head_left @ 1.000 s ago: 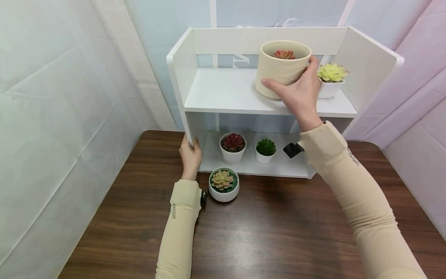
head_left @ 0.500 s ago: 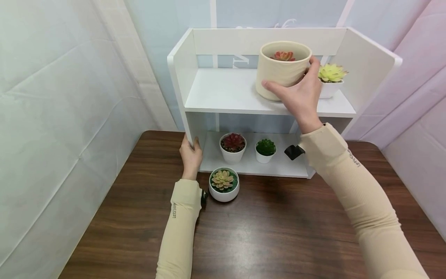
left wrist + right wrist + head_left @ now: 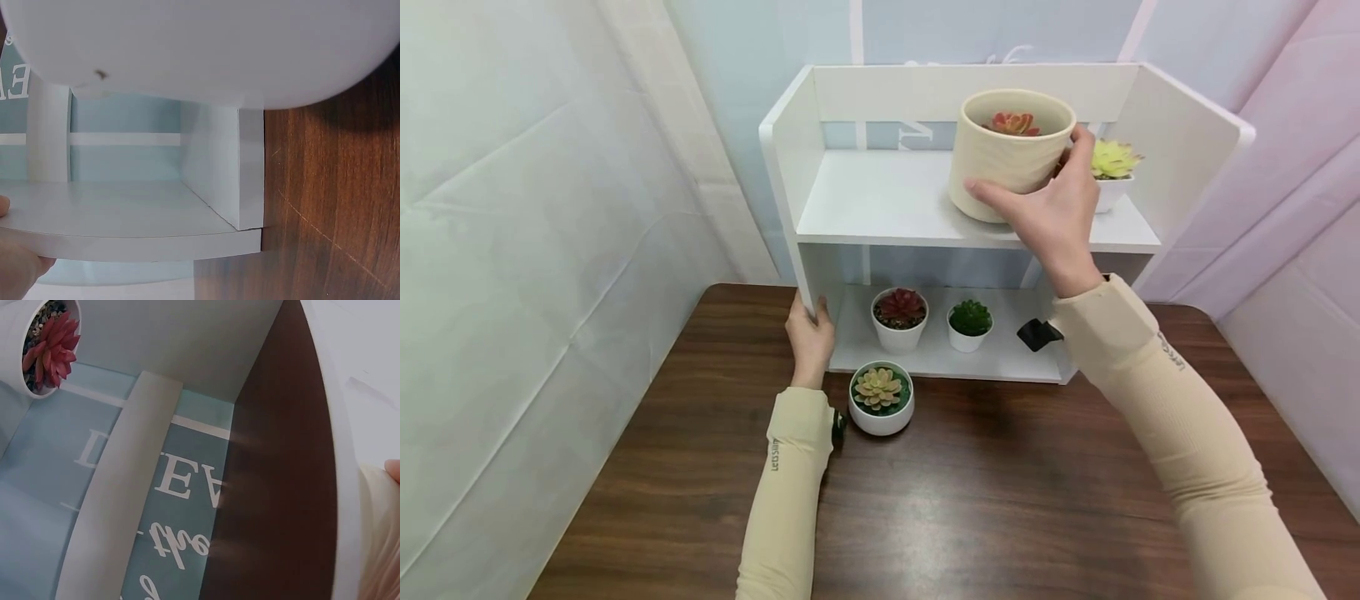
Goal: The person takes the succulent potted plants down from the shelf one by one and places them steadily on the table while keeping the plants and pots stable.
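My right hand (image 3: 1060, 212) grips a cream pot (image 3: 1000, 171) with a red succulent (image 3: 1013, 124) inside, thumb on its front and fingers round its right side. The pot is at the front of the white shelf's upper board (image 3: 887, 196); whether its base touches the board, I cannot tell. Part of the cream pot (image 3: 378, 537) also shows at the right wrist view's edge. My left hand (image 3: 810, 342) holds the lower front edge of the shelf's left side panel (image 3: 790, 179). A round white pot (image 3: 882, 423) with a pale succulent stands near that wrist.
Behind the right hand, a yellow-green succulent (image 3: 1114, 158) sits in a white square pot. On the lower board (image 3: 940, 362) stand a dark red succulent (image 3: 900, 308) and a green one (image 3: 970, 318). The shelf stands on a brown wooden table (image 3: 970, 500).
The right hand and cream pot have shifted slightly toward the front and right, covering more of the yellow-green plant's pot. The left hand keeps its hold on the side panel.
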A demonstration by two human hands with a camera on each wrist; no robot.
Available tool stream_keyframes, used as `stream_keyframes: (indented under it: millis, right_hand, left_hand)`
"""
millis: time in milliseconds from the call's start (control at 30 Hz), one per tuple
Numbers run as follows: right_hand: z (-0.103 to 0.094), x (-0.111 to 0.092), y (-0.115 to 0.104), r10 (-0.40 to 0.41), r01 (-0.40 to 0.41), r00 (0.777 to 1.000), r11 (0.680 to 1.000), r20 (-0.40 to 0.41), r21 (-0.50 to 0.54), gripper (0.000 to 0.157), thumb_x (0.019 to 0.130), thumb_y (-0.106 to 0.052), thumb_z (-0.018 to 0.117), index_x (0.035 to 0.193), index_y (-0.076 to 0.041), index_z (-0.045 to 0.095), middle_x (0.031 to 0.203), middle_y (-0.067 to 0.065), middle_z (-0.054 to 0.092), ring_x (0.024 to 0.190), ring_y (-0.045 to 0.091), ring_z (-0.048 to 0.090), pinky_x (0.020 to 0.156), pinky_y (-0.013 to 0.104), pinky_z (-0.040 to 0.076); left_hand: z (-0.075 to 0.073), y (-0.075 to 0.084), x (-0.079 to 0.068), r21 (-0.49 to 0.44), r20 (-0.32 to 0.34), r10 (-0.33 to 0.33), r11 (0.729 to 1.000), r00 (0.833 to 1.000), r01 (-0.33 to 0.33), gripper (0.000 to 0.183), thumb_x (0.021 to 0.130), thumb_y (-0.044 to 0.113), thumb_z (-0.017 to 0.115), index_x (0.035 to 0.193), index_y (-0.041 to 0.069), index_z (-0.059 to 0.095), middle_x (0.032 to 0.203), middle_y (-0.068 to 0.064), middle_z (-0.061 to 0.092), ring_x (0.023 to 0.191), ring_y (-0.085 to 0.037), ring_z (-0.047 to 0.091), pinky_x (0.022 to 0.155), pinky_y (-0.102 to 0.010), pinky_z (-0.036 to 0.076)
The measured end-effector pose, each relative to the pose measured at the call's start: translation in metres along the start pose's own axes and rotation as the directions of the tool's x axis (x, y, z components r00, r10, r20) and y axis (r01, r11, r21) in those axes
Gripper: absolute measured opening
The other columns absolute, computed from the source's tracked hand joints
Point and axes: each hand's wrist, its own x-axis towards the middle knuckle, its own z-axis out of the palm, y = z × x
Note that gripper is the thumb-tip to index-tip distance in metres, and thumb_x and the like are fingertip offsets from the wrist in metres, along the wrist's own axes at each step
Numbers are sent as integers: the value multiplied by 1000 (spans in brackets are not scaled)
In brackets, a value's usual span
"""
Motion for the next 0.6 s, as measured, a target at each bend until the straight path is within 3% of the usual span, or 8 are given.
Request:
stream_keyframes:
  millis: [600]
  right_hand:
    - [-12,-26,-18,-34,34,999,999,13,25,91,61,-23,89,136,-17,38,127,0,55,111,9,53,94,22,40]
  left_hand:
    - [-4,-2,4,7,-3,-7,1000,1000,8,37,98,3,47,135,1,50,132,-24,56,123,-41,52,99,-52,44]
